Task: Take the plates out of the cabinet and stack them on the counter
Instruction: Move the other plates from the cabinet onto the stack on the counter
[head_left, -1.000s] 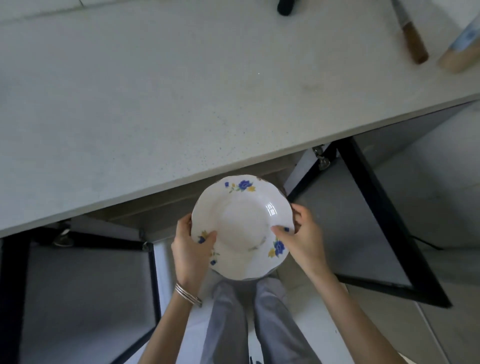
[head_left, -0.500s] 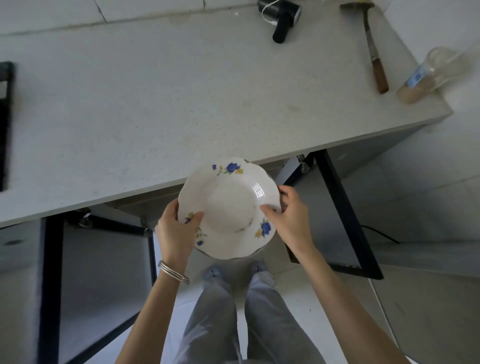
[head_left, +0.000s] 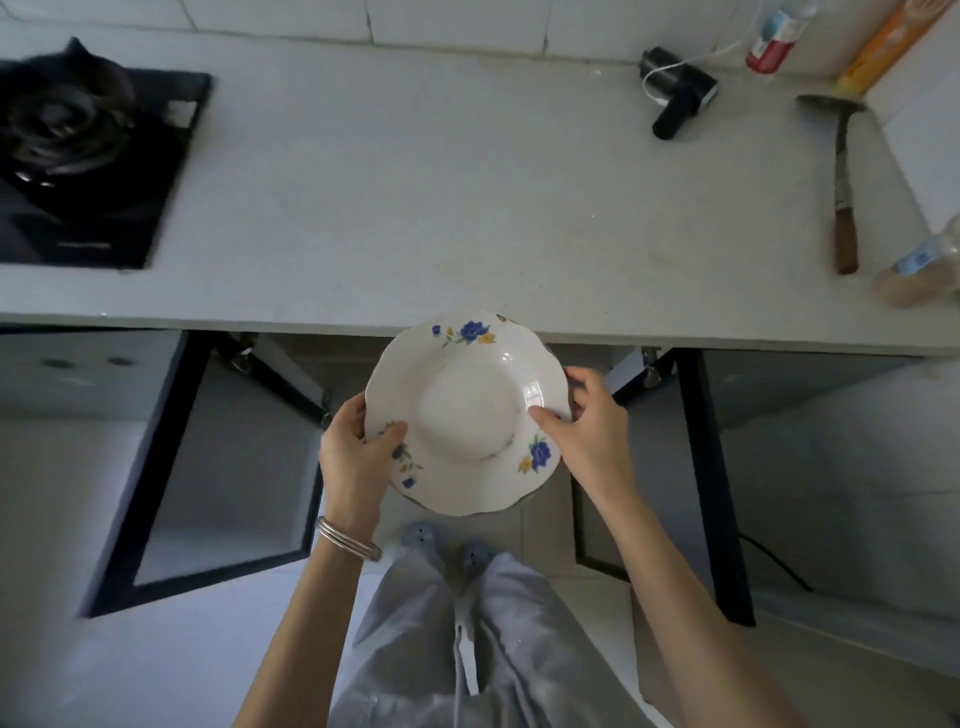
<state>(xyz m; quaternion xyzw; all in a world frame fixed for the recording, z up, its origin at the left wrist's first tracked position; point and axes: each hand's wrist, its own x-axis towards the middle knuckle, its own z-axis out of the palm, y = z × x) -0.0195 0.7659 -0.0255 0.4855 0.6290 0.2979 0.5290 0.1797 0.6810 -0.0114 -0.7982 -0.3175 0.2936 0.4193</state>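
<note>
A white plate with blue and yellow flowers (head_left: 467, 410) is held level in front of the counter's front edge, its far rim just over that edge. My left hand (head_left: 356, 452) grips the plate's left rim, thumb on top. My right hand (head_left: 589, 434) grips the right rim, thumb on top too. A darker rim shows under the plate's near edge, so there may be more than one plate. The grey counter (head_left: 441, 208) stretches across the upper view. Below it the cabinet stands with both doors open; its inside is hidden by the plate.
A black gas stove (head_left: 78, 161) sits at the counter's left. At the right lie a black device with a white cord (head_left: 678, 96), a wooden-handled spatula (head_left: 841, 182), a jar (head_left: 919, 270) and bottles. Open cabinet doors (head_left: 208, 467) (head_left: 691, 467) flank my legs.
The plate has risen from below the counter edge to level with it, held in both hands. The view has pulled back, showing the stove and the wall.
</note>
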